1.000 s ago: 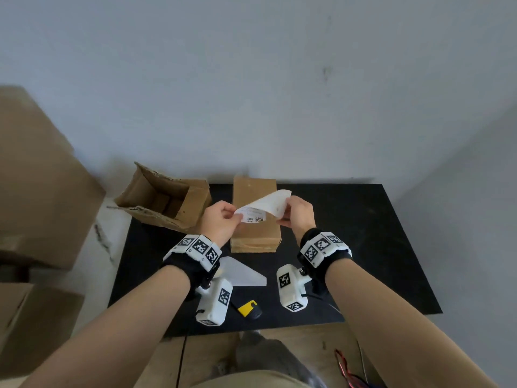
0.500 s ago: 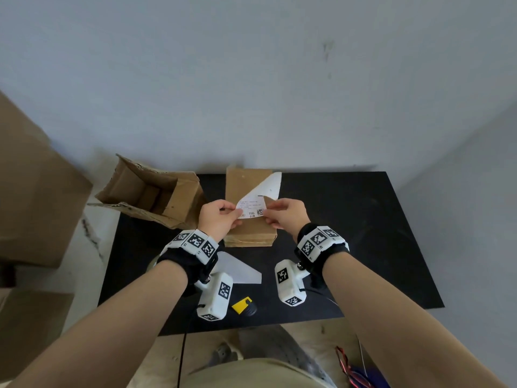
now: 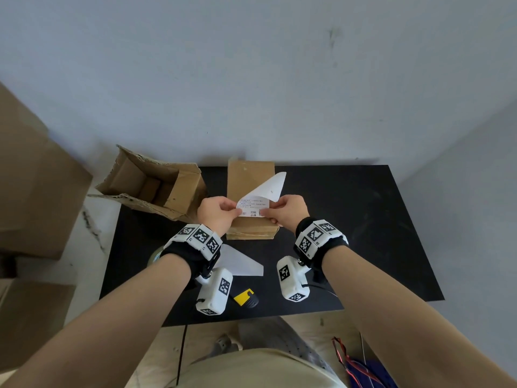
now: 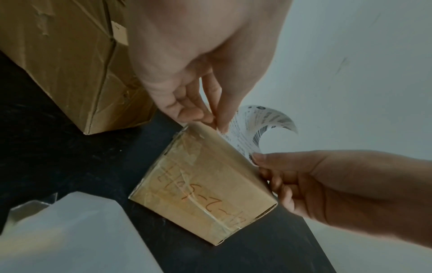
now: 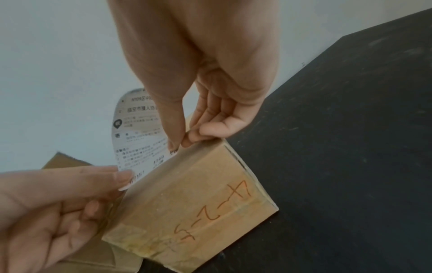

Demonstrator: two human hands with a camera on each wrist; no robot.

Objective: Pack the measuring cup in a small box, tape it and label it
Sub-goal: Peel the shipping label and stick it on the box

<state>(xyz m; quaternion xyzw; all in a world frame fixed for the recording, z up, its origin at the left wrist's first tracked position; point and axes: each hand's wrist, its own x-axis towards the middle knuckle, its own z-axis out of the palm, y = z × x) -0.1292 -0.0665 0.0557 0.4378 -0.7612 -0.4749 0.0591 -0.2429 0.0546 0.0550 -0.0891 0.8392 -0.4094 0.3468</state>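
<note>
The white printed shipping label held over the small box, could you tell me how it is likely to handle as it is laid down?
The white printed shipping label is probably floppy: its free end curls over while the left hand and right hand pinch its near corners. It likely weighs little, since fingertips alone hold it. It may crease against the small brown taped cardboard box.

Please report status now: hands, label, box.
Left hand and right hand pinch label corners. Label curled over taped small box, not pressed flat. Nothing blocks.

Soft even daylight, faint shadows, head view bowed at the edges, wrist views dimmer, grainy, slightly soft
</note>
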